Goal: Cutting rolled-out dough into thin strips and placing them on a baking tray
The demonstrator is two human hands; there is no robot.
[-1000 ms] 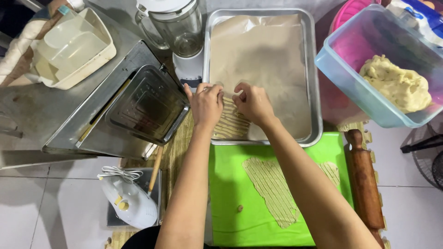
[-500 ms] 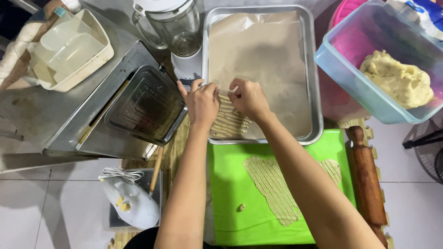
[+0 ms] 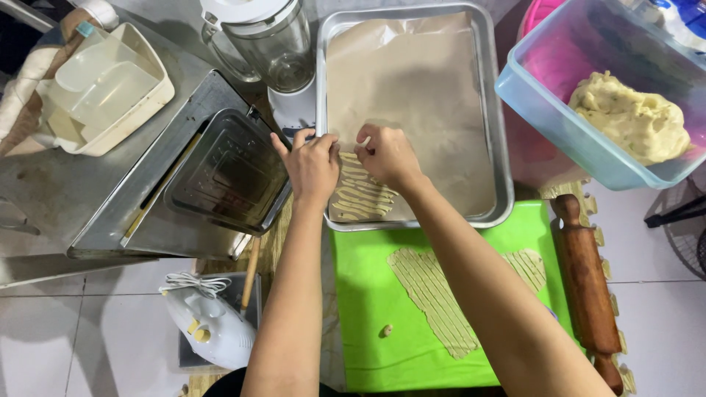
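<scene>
My left hand (image 3: 312, 165) and my right hand (image 3: 387, 156) reach side by side into a metal baking tray (image 3: 502, 147) lined with brown paper (image 3: 412, 81). Both pinch the ends of a thin dough strip just above several strips (image 3: 360, 195) laid in rows at the tray's near left corner. Below the tray lies a green cutting mat (image 3: 368, 309) with a rolled sheet of dough (image 3: 430, 294) cut into strips, partly hidden by my right forearm.
A clear blue tub (image 3: 551, 110) with a lump of dough (image 3: 632, 117) stands at the right. A wooden rolling pin (image 3: 588, 279) lies beside the mat. A blender (image 3: 276, 51), a dark metal pan (image 3: 228, 173), a cream plastic box (image 3: 103, 88) and a white hand mixer (image 3: 209, 327) lie left.
Both hands have shifted slightly up and left in the tray, from over the laid strips to their upper edge. Nothing else has moved.
</scene>
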